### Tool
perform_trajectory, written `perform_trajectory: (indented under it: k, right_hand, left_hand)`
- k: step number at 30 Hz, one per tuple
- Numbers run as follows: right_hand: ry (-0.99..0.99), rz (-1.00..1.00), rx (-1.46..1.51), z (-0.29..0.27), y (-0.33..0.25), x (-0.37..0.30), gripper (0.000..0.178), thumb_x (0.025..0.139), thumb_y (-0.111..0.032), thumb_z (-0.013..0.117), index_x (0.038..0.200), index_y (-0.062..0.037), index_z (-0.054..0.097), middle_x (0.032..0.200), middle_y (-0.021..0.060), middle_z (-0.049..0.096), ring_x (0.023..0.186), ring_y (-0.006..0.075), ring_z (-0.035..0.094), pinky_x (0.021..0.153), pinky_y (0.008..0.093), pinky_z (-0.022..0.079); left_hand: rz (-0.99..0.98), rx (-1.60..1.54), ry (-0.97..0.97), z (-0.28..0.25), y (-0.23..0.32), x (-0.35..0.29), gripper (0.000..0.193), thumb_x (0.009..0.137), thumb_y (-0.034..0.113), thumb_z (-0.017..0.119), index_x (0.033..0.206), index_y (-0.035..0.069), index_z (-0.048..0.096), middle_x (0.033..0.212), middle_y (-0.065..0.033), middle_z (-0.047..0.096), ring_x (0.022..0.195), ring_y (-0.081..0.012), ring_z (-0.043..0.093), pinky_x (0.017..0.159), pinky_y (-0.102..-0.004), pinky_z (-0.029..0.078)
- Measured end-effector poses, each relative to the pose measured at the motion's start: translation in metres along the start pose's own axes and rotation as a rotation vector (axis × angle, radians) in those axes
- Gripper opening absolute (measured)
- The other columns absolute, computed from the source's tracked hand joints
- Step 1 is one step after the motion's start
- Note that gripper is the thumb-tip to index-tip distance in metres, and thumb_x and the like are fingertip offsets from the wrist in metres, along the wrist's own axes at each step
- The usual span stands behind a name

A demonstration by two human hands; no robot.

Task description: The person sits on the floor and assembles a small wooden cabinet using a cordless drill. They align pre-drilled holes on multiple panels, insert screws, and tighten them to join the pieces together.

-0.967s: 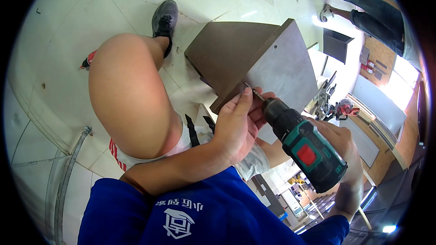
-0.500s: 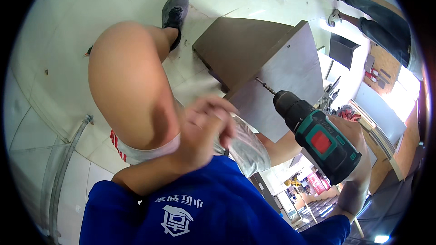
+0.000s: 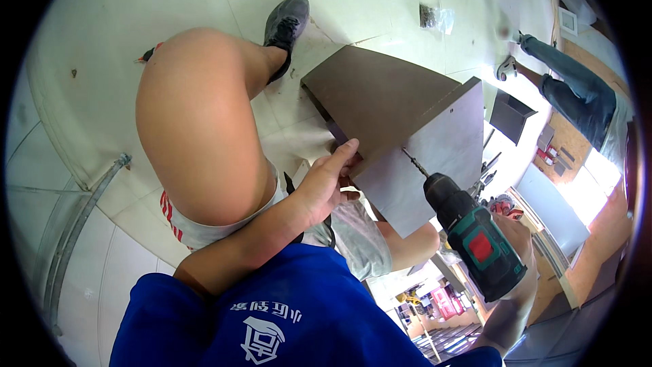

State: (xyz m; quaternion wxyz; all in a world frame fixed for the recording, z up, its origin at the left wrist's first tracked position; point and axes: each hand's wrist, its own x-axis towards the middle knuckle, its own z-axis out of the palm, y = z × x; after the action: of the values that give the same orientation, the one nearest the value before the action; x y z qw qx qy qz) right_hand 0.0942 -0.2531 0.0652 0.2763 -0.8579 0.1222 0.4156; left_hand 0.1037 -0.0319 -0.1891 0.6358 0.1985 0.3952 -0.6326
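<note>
A small cabinet-like piece of dark brown boards [image 3: 387, 95] stands tilted between my legs, its lighter grey end panel [image 3: 441, 143] facing right. My left hand [image 3: 324, 183] grips its near corner, thumb on top and the other fingers partly hidden beneath. In my right hand [image 3: 521, 238] is a green and black cordless drill [image 3: 475, 241], whose body hides most of my fingers. The long bit [image 3: 415, 162] points at the end panel close to its upper edge; whether the tip touches I cannot tell. A small round hole [image 3: 451, 111] shows near that panel's far corner.
My bent left knee [image 3: 197, 115] and shoe [image 3: 286, 24] flank the boards. A clear bag of small dark parts [image 3: 435, 18] lies on the floor. Another person's legs [image 3: 570, 75] stand at far right, near a dark box [image 3: 511, 117]. A metal rail [image 3: 81, 231] curves at left.
My left hand has gone from hanging blurred above my lap to gripping the cabinet's near corner. The drill stays close to the end panel, and the whole view has shifted slightly.
</note>
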Motion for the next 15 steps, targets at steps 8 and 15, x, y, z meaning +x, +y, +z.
perform_trajectory:
  k: [8,15]
  right_hand:
    - [0.055,0.083,-0.122,0.006,-0.004,-0.003,0.062,0.071,-0.008,0.083,0.129,-0.0007,0.063,0.095,0.0180,0.074,0.081,0.0279,0.076,0.067,0.0303,0.059]
    - [0.054,0.118,-0.098,0.006,-0.015,0.002,0.062,0.071,-0.007,0.083,0.129,-0.0007,0.063,0.099,0.0189,0.074,0.087,0.0292,0.076,0.074,0.0335,0.060]
  left_hand:
    - [-0.029,-0.235,-0.056,0.015,-0.013,0.009,0.040,0.097,0.031,0.066,0.123,0.000,0.061,0.125,-0.0125,0.064,0.117,-0.0259,0.059,0.107,-0.0439,0.043]
    - [-0.012,-0.229,-0.049,0.019,-0.010,0.005,0.041,0.096,0.030,0.067,0.122,-0.001,0.061,0.123,-0.0145,0.064,0.115,-0.0269,0.059,0.104,-0.0482,0.045]
